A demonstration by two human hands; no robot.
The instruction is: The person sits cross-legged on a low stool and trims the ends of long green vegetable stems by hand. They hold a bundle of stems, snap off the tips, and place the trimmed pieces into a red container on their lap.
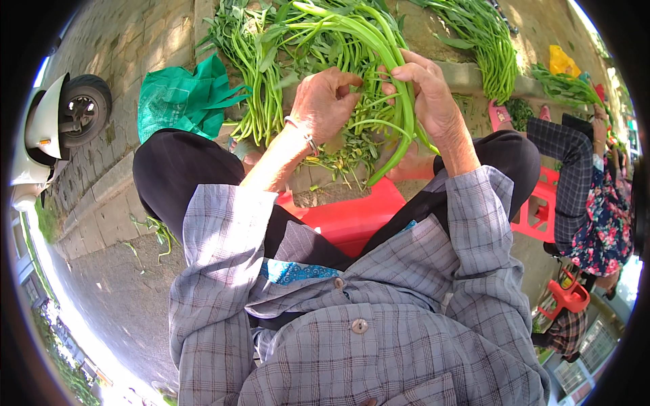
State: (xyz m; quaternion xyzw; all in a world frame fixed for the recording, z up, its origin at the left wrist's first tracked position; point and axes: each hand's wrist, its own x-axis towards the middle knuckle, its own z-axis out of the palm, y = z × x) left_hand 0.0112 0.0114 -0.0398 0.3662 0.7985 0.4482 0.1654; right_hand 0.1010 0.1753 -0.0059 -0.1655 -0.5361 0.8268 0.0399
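My right hand (429,94) grips a long, bent bunch of thick green vegetable stems (403,114), which look like water spinach. The stems arch up over the pile and hang below the hand. To their left is my left hand (325,104), its fingers curled and thumb near the index finger; whether anything small is pinched there I cannot tell. A bracelet (311,143) circles that wrist. Beneath and beyond both hands lies a heap of leafy stems (259,86). Loose leaf trimmings (345,157) lie on the ground between my feet.
A green bag (180,99) rests by my left knee. Below me is a red plastic stool (350,218). A curb (457,76) runs past the heap, with another bundle of stems (495,71) on it. Another person (574,188) sits at right. A vehicle wheel (84,109) stands left.
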